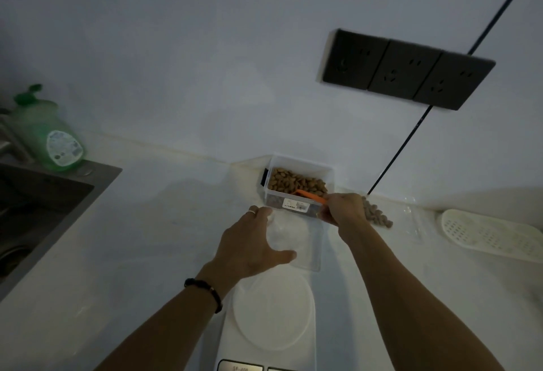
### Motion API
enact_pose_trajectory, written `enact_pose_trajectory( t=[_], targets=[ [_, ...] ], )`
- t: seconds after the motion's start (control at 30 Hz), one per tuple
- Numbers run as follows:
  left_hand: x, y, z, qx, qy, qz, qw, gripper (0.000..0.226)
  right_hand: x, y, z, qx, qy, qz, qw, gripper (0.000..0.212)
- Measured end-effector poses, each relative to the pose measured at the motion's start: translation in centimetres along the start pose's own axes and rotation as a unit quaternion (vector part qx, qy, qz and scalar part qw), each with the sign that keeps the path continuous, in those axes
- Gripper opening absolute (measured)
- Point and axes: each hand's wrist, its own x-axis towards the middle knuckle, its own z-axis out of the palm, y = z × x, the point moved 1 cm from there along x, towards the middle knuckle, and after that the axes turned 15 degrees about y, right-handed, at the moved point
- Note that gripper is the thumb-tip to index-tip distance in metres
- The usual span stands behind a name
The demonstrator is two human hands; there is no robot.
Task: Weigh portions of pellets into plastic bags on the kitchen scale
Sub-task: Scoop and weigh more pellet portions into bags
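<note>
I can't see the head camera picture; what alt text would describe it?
A person's right hand holds an orange scoop in a clear box of brown pellets, while the left hand holds a clear plastic bag beyond a white kitchen scale.

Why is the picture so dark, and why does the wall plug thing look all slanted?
Head view: the room is dimly lit, so the white counter looks grey-blue and the clear plastic bag in the left hand almost vanishes. The wide-angle lens tilts and stretches the socket panel near the edge. The orange scoop in the right hand still stands out.
</note>
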Motion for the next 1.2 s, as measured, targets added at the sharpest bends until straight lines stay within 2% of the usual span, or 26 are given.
enact_pose_trajectory(
  t=[0.17,0.3,0.57,0.87,0.97,1.07,1.2],
  targets=[
    [1.1,-0.1,-1.0,0.025,0.031,0.022,0.999,0.089,-0.3,0.4,-1.2,0.059,0.001,0.038,0.998,0.02],
    [3.4,-0.1,-1.6,0.057,0.05,0.039,0.996,0.087,-0.3,0.1,-1.9,0.074,-0.003,0.025,0.997,0.023],
    [7.6,-0.2,-1.0,0.033,0.052,0.014,0.998,0.078,0.0,-1.5,-2.9,0.11,0.006,0.006,0.994,0.028],
    [9.2,0.1,0.4,0.033,0.056,-0.047,0.997,0.076,-0.8,-2.7,-4.2,0.118,-0.044,-0.045,0.991,0.026],
    [9.4,0.3,0.4,0.007,0.057,-0.062,0.996,0.075,-1.2,-2.7,-4.2,0.065,-0.082,-0.11,0.988,0.026],
    [9.3,0.5,0.5,-0.002,0.056,-0.069,0.996,0.075,-1.8,-2.7,-3.8,-0.033,-0.105,-0.229,0.967,0.031],
    [8.9,0.5,0.4,-0.021,0.054,-0.083,0.995,0.081,-2.0,-2.7,-3.7,-0.129,-0.03,-0.458,0.879,0.034]
  ],
)
